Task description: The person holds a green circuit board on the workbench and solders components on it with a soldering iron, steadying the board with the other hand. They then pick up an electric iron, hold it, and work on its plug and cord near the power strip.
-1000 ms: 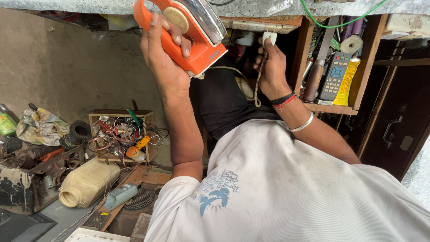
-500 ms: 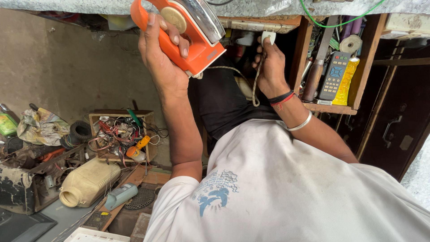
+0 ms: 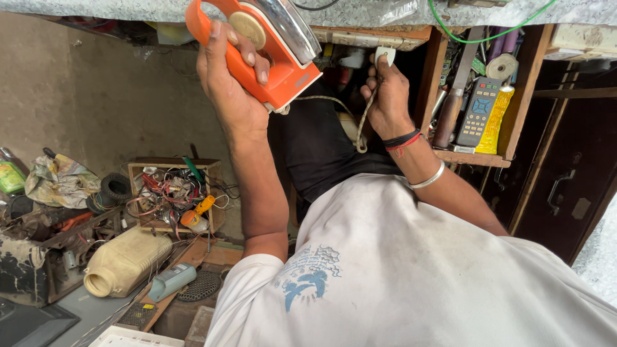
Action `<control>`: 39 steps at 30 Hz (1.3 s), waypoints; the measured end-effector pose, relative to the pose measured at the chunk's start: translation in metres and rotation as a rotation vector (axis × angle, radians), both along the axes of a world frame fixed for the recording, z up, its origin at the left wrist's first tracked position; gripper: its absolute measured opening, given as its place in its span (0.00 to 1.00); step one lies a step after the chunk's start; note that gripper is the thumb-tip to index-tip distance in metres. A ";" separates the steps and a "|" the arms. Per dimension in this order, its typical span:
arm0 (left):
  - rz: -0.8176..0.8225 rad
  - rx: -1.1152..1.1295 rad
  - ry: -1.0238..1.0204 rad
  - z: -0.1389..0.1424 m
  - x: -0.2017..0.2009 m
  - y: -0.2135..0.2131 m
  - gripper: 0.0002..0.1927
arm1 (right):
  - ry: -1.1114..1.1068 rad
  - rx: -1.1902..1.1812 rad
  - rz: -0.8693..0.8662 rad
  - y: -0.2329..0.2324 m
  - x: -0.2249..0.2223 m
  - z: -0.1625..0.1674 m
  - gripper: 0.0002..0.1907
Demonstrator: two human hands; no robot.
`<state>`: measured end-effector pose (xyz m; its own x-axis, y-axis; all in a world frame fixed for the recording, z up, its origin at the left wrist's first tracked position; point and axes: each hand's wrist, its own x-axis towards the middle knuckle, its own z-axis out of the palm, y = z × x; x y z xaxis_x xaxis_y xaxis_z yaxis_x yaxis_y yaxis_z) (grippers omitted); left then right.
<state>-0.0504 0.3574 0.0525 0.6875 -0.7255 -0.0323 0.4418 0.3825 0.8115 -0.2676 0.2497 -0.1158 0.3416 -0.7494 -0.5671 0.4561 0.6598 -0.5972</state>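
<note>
Head view: left hand (image 3: 234, 90) grips the orange iron (image 3: 267, 45) raised overhead, right hand (image 3: 385, 96) pinching its white plug (image 3: 384, 55).

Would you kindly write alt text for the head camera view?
A person's left hand holds up an orange clothes iron, while the right hand grips its white plug and braided cord under a counter edge; cluttered tools lie below.
</note>
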 end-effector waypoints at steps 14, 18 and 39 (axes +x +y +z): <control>0.036 0.007 0.078 -0.003 0.008 -0.004 0.14 | -0.107 0.113 0.007 -0.014 -0.001 -0.019 0.09; -0.009 -0.016 0.077 0.003 0.008 -0.003 0.14 | -0.141 0.176 0.012 -0.020 -0.004 -0.023 0.09; -0.062 0.012 -0.060 0.020 0.010 0.004 0.16 | -0.136 0.169 0.011 -0.025 -0.004 -0.019 0.06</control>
<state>-0.0403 0.3614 0.0725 0.6421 -0.7666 -0.0007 0.4145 0.3464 0.8415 -0.2715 0.2247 -0.1349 0.4315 -0.6433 -0.6324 0.5171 0.7508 -0.4110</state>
